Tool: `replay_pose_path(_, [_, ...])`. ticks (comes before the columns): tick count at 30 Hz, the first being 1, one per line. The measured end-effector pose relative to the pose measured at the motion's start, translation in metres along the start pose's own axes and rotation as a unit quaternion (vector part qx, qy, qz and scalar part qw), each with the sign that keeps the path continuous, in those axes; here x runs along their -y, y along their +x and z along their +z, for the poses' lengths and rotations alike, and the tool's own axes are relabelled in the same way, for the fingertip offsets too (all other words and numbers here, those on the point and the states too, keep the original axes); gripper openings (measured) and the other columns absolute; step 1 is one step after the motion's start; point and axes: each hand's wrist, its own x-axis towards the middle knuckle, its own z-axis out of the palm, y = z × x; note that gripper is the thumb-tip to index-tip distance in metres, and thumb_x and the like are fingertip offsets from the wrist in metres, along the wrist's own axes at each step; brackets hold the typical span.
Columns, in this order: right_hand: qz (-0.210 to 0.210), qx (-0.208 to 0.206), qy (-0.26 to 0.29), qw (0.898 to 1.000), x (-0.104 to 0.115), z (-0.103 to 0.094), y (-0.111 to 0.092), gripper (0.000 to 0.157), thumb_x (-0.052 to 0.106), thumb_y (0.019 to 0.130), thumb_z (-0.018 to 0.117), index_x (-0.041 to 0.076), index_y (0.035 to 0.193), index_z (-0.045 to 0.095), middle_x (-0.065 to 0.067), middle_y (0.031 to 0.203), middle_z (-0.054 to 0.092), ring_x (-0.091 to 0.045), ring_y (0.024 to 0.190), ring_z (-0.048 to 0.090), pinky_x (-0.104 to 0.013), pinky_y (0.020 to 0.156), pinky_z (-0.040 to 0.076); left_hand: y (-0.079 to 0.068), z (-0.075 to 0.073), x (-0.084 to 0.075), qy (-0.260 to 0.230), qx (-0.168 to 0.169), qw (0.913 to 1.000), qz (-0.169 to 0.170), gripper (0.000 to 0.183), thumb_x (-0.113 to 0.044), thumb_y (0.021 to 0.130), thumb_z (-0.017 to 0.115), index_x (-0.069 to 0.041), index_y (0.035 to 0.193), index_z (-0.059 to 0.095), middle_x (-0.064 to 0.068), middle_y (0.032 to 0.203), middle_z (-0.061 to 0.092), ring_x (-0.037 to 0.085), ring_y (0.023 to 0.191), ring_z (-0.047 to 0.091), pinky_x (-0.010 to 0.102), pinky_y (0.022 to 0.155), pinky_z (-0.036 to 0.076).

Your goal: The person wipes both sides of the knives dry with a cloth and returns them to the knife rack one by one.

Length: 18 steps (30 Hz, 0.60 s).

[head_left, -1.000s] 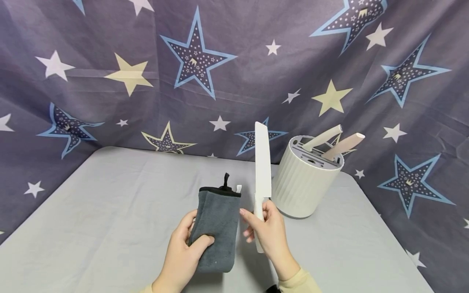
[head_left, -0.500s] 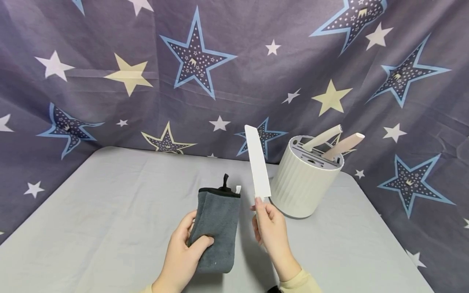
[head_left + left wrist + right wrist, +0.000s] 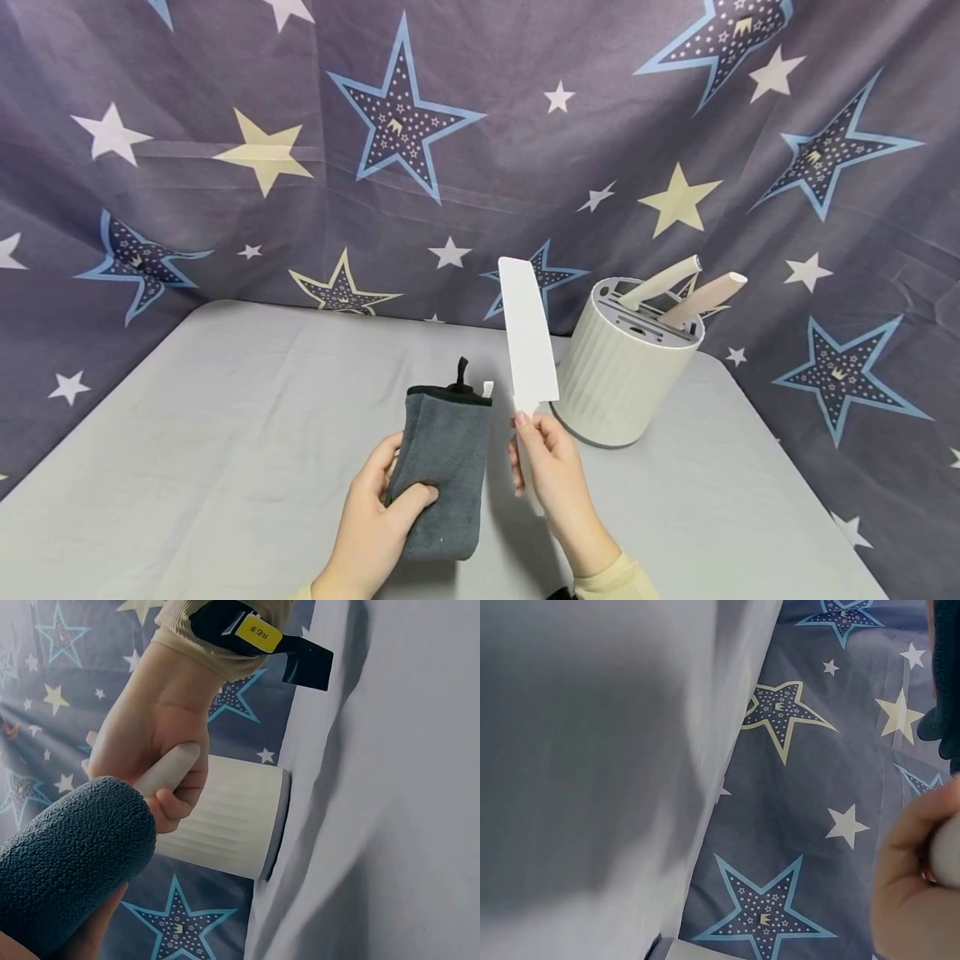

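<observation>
A folded dark grey cloth (image 3: 448, 467) with a black edge and a hanging loop is gripped by my left hand (image 3: 375, 512), the thumb lying across its front. To its right, my right hand (image 3: 555, 467) holds a white knife (image 3: 528, 333) by the handle, blade pointing up and its broad side facing me. In the left wrist view the knife's handle end (image 3: 171, 769) pokes out of the right fist, beside the rolled cloth (image 3: 75, 862). Cloth and blade are apart. The right wrist view catches only part of the right hand (image 3: 907, 892) around the handle.
Behind the right hand stands a ribbed white knife block (image 3: 618, 375) with a slotted top. Two handles, one cream (image 3: 660, 282) and one pinkish (image 3: 703, 298), stick out of it. A light grey table cover (image 3: 247, 433) meets a star-patterned curtain (image 3: 480, 167) at the back.
The knife has tipped left and turned, so its blade shows broader now. My right fingers have shifted around the handle, thumb now near the blade's base. The left hand and cloth stay almost still.
</observation>
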Motion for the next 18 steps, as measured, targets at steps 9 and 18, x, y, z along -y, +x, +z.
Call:
replay_pose_path(9, [0.030,0.047,0.044,0.997,-0.0047,0.0004,0.0003,0.021,0.019,0.104,0.051,0.006,0.097,0.036,-0.002,0.080,0.064,-0.009,0.047,0.059,-0.022,0.043,0.049,-0.0007,-0.0010,0.0006,0.004,-0.002,1.0000,-0.001,0.051,0.008,0.080,0.059,-0.004,0.129,0.057,0.017,0.106,0.069,0.014,0.085,0.069,0.031,0.070,0.058])
replay_pose_path(18, [0.030,0.018,0.022,0.999,-0.0024,-0.0013,-0.0006,0.030,0.022,0.100,0.058,0.011,0.097,0.031,0.001,0.067,0.054,-0.008,0.042,0.044,-0.020,0.037,0.037,-0.0014,-0.0008,0.0008,0.000,0.000,1.0000,-0.001,0.051,0.009,0.080,0.059,-0.004,0.128,0.057,0.017,0.105,0.069,0.014,0.085,0.069,0.031,0.069,0.058])
